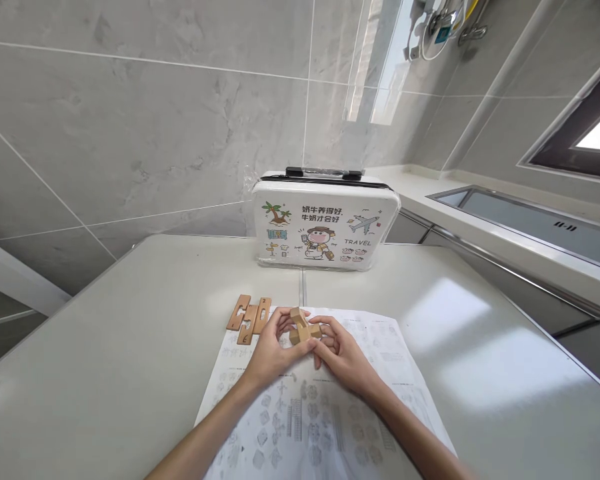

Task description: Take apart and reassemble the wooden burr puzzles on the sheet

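Both of my hands meet over a printed sheet (pixel 325 407) on a white table (pixel 130 360). Between them sits a small wooden puzzle assembly (pixel 303 327) of crossed notched blocks. My left hand (pixel 273 347) wraps its fingers round the left side of the assembly. On the other side, the fingers of my right hand (pixel 341 352) pinch its right end. Three loose notched wooden pieces (pixel 249 317) lie side by side just left of my left hand, at the sheet's top left corner.
A white tin case (pixel 326 227) printed with cartoon travel pictures stands upright at the table's far edge against a grey tiled wall. A counter with a sunken steel sink (pixel 530 220) runs along the right. The sheet shows diagrams of puzzle shapes.
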{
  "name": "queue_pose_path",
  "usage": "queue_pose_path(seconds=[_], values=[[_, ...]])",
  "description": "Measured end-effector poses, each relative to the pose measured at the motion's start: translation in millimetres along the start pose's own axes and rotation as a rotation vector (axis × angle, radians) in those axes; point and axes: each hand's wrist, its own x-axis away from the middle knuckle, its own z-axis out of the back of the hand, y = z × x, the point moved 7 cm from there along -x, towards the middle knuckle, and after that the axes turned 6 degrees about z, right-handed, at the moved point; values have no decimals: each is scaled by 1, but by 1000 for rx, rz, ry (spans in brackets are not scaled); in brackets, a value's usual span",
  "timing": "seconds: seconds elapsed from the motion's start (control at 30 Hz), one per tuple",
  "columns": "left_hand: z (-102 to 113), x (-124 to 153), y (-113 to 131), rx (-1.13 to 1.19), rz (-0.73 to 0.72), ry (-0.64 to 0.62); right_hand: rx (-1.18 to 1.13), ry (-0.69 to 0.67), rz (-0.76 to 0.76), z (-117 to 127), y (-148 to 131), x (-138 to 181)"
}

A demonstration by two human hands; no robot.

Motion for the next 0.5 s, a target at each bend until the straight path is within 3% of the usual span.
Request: queue_pose_path(seconds=[0.5], values=[[6,-2,0,1,-6,32,503,102,176,12,-8,1]])
